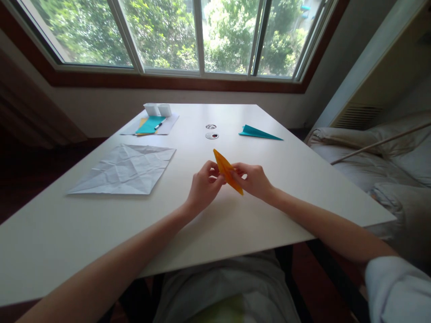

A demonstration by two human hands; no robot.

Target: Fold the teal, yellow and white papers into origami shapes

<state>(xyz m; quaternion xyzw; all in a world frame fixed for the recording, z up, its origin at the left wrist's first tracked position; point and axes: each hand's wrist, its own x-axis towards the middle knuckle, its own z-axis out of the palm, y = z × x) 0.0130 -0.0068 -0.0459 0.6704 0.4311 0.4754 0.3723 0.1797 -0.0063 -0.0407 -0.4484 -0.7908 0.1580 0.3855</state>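
A folded piece of orange paper (226, 169), pointed at both ends, is held a little above the white table between my two hands. My left hand (206, 183) pinches its left side with the thumb and curled fingers. On the other side, my right hand (253, 179) grips the paper, its thumb and fingertips pressed against the fold. Part of the paper is hidden behind the fingers. Beyond my right hand lies a folded blue-green paper plane (259, 133). A creased sheet of white paper (126, 169) lies flat to the left of my left hand.
The white table (182, 251) stands below a window. Two round discs (212, 135) lie near its middle. At the back left are white containers (158, 109), blue-green paper (150, 124) and a pen (160, 124). A cushioned seat (350, 148) is on the right.
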